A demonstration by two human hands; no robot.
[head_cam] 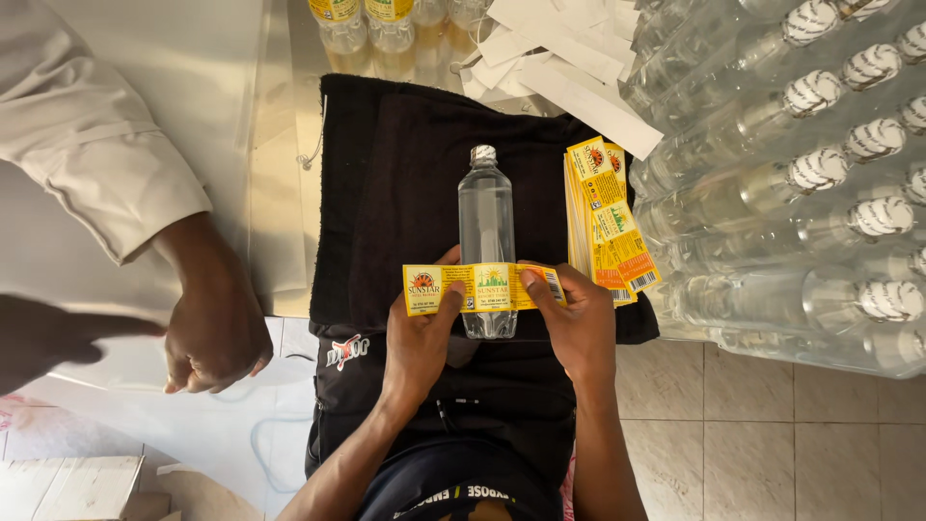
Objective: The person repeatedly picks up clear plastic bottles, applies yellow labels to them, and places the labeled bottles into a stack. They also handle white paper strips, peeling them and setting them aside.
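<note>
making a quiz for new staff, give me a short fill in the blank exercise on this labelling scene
1. The left hand and right hand press a ____ label across the clear bottle.
2. The bottle lies on a ____ cloth.
3. The stack of spare labels lies to the bottle's ____.
4. The co-worker's hand comes out of a ____ sleeve.

Missing words: yellow; black; right; white

single head view, looking steeply down, close over black cloth (405, 183).
</note>
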